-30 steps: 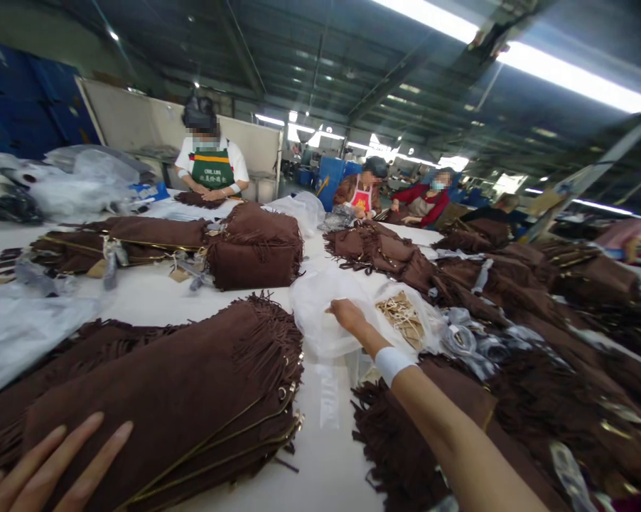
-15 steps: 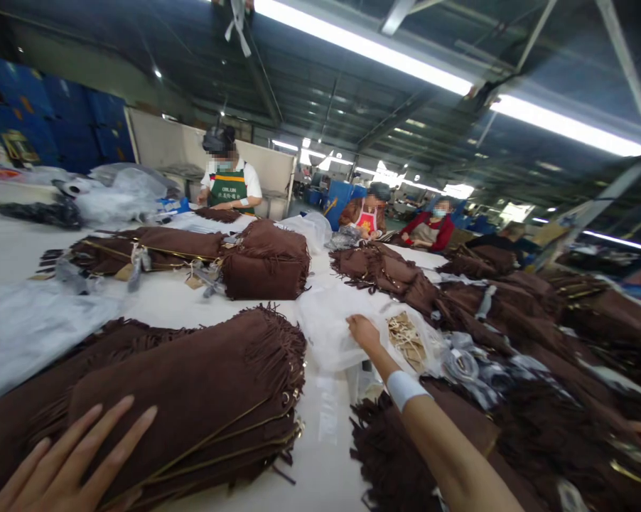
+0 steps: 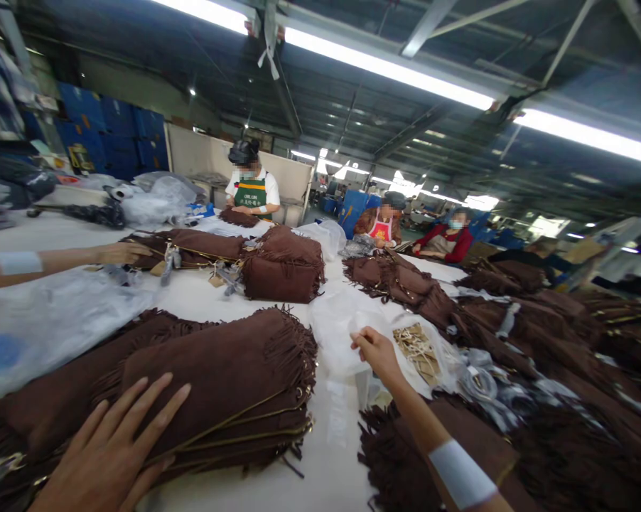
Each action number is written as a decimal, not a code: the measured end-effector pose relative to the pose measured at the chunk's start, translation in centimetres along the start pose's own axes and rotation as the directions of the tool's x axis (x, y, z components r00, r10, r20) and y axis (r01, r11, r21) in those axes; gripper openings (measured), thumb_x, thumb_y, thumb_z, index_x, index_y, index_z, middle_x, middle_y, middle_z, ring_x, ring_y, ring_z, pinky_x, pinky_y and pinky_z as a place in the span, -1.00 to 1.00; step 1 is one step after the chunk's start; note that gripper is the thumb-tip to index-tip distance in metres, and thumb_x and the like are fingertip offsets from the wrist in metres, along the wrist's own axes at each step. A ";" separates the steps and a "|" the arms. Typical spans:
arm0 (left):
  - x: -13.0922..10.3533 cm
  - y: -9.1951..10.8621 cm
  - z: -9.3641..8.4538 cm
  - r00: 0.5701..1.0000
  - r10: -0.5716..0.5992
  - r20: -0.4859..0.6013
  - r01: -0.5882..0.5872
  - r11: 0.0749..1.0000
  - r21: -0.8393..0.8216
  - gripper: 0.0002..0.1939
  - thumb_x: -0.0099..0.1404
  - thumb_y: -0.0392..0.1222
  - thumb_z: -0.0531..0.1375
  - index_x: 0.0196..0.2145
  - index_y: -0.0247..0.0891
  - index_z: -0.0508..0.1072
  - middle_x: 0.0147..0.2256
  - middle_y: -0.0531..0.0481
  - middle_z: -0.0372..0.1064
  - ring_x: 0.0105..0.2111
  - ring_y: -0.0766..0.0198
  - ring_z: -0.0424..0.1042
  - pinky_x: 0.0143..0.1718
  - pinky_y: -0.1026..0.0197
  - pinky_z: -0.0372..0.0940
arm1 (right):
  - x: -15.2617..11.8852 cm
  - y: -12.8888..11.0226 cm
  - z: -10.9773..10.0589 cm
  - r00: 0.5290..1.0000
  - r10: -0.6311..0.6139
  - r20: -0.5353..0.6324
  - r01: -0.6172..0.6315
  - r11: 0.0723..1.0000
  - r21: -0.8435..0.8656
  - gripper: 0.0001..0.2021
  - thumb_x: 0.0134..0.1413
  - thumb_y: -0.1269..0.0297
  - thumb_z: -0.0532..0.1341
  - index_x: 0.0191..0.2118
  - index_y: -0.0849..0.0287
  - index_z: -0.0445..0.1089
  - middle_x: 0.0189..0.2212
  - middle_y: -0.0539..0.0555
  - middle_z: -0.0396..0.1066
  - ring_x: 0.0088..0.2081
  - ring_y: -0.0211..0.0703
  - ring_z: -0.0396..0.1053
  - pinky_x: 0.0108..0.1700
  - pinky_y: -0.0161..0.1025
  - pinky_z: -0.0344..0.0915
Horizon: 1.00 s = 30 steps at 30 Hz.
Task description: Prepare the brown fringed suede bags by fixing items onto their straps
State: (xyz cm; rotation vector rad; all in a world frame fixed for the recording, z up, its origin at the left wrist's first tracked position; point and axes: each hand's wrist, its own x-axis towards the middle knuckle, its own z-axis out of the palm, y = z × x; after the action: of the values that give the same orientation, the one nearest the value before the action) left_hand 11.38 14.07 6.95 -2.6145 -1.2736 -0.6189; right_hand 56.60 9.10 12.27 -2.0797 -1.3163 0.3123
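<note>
At the near edge of the table (image 3: pixel 320 483), the left hand (image 3: pixel 112 455) lies flat with fingers spread apart on top of a stack of brown fringed bags (image 3: pixel 214 384), gripping nothing. The stack's long axis runs from the near left corner away toward the middle of the table, its fringe on the far end and gold zip edges facing right.

Further in, the right hand (image 3: pixel 376 352) reaches forward from a wrist with a white band. Its fingers are pinched together on the near edge of a clear plastic bag (image 3: pixel 342 327); the bag lies directly beyond and left of the fingertips, crumpled on the white surface. This hand is the nearer one to the bag; the left is well apart from it. Just right of the hand sits a packet of tan tags (image 3: pixel 419 348).

Toward the far edge are more brown bags (image 3: pixel 283 263). A co-worker's arm (image 3: pixel 59 257) reaches in from the left side, and other people work at the far end.
</note>
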 end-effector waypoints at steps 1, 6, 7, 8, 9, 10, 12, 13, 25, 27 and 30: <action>0.0 0.0 -0.3 1.000 0.010 0.011 -0.010 1.000 -0.019 -0.25 0.18 0.01 0.16 0.26 0.17 -0.06 0.29 0.07 -0.03 0.26 -0.11 0.00 0.22 -0.26 -0.05 | -1.2 -0.8 -0.1 0.998 -0.021 0.055 0.018 0.999 0.045 -0.66 0.22 0.04 0.00 -0.41 0.16 0.31 -0.67 -0.08 0.22 -0.59 -0.27 0.20 -0.48 -0.34 0.11; 1.7 3.0 -5.9 0.997 0.025 0.078 -0.008 0.979 -0.204 -0.27 0.26 0.10 0.12 0.29 -0.09 -0.04 0.32 -0.10 -0.13 0.30 -0.04 -0.13 0.27 -0.22 -0.14 | -7.3 -6.2 0.5 0.881 -0.187 0.435 -0.021 0.903 0.430 -0.68 0.18 0.02 0.10 -0.43 0.16 0.28 -0.71 -0.14 0.15 -0.67 -0.37 0.05 -0.58 -0.39 -0.05; 2.3 4.2 -7.3 0.998 0.007 0.066 0.013 0.956 -0.294 -0.33 0.31 0.06 0.08 0.28 -0.12 -0.03 0.32 -0.11 -0.13 0.30 0.02 -0.13 0.29 -0.16 -0.17 | -8.4 -7.6 0.7 0.827 -0.235 0.510 -0.057 0.868 0.493 -0.70 0.16 0.03 0.14 -0.43 0.17 0.28 -0.68 -0.13 0.20 -0.67 -0.38 0.06 -0.58 -0.39 -0.06; 2.9 5.4 -8.5 0.995 0.000 0.102 0.041 0.914 -0.404 -0.39 0.34 0.00 0.05 0.28 -0.11 -0.01 0.32 -0.08 -0.13 0.30 0.09 -0.13 0.30 -0.07 -0.15 | -9.4 -8.9 0.9 0.768 -0.282 0.575 -0.088 0.842 0.531 -0.71 0.14 0.05 0.17 -0.43 0.18 0.29 -0.65 -0.11 0.25 -0.66 -0.39 0.10 -0.58 -0.40 -0.05; 3.5 6.6 -9.4 0.990 0.012 0.142 0.066 0.844 -0.532 -0.45 0.36 -0.05 0.03 0.26 -0.11 0.03 0.32 -0.07 -0.12 0.29 0.14 -0.09 0.29 0.02 -0.11 | -10.3 -10.2 1.2 0.708 -0.324 0.628 -0.102 0.833 0.544 -0.72 0.12 0.06 0.20 -0.42 0.18 0.30 -0.61 -0.09 0.29 -0.65 -0.38 0.13 -0.58 -0.40 -0.03; 3.9 7.6 -9.9 0.984 0.050 0.170 0.077 0.744 -0.664 -0.53 0.36 -0.10 0.03 0.20 -0.12 0.15 0.28 -0.07 -0.01 0.25 0.15 0.00 0.27 0.08 -0.06 | -11.0 -11.4 1.5 0.649 -0.362 0.669 -0.101 0.831 0.548 -0.73 0.11 0.07 0.21 -0.42 0.18 0.31 -0.58 -0.07 0.32 -0.64 -0.38 0.17 -0.58 -0.39 0.00; 3.9 8.8 -10.0 0.948 0.132 0.291 0.195 0.483 -0.853 -0.70 0.31 -0.20 0.06 -0.03 -0.20 0.41 0.03 -0.05 0.35 0.04 0.16 0.29 0.09 0.18 0.17 | -12.1 -13.2 2.2 0.571 -0.416 0.708 -0.048 0.844 0.535 -0.75 0.12 0.10 0.20 -0.42 0.18 0.34 -0.57 -0.06 0.34 -0.62 -0.35 0.21 -0.56 -0.38 0.05; 3.5 9.0 -9.6 0.920 0.150 0.361 0.288 0.364 -0.886 -0.79 0.25 -0.24 0.10 -0.18 -0.24 0.48 -0.16 -0.02 0.44 -0.12 0.18 0.38 -0.08 0.22 0.26 | -12.6 -13.7 2.6 0.570 -0.427 0.702 -0.001 0.854 0.521 -0.77 0.13 0.13 0.20 -0.43 0.18 0.35 -0.58 -0.07 0.34 -0.60 -0.34 0.22 -0.54 -0.37 0.06; -8.5 7.8 -3.6 0.756 -0.230 0.613 0.620 -0.051 -0.783 -0.88 0.07 -0.20 0.21 -0.53 -0.27 0.35 -0.57 -0.02 0.51 -0.53 0.22 0.38 -0.44 0.24 0.12 | -21.0 -13.1 13.4 0.801 -0.216 0.558 -0.240 0.738 0.631 -0.71 0.07 0.07 0.23 -0.49 0.18 0.30 -0.71 -0.10 0.22 -0.67 -0.35 0.11 -0.61 -0.37 -0.02; -9.7 7.5 -3.6 0.764 -0.235 0.601 0.614 -0.021 -0.789 -0.80 0.15 -0.11 0.18 -0.52 -0.28 0.36 -0.55 -0.04 0.52 -0.50 0.20 0.38 -0.39 0.22 0.14 | -21.7 -13.6 14.2 0.819 -0.238 0.523 -0.154 0.786 0.599 -0.69 0.09 0.07 0.22 -0.52 0.17 0.28 -0.69 -0.10 0.22 -0.65 -0.35 0.11 -0.59 -0.37 0.00; -11.4 6.9 -3.7 0.771 -0.185 0.610 0.616 -0.029 -0.787 -0.66 0.28 0.03 0.07 -0.47 -0.28 0.39 -0.57 -0.03 0.51 -0.50 0.18 0.41 -0.33 0.18 0.17 | -22.1 -14.6 14.8 0.834 -0.273 0.480 0.005 0.872 0.489 -0.68 0.12 0.11 0.21 -0.56 0.16 0.25 -0.69 -0.11 0.20 -0.62 -0.34 0.13 -0.54 -0.36 0.03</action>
State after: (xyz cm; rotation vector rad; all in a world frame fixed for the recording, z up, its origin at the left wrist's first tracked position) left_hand 9.46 0.47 5.50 -3.3191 -2.5458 -1.7897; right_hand 28.14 -0.13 7.22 -1.5094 -1.5099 1.1023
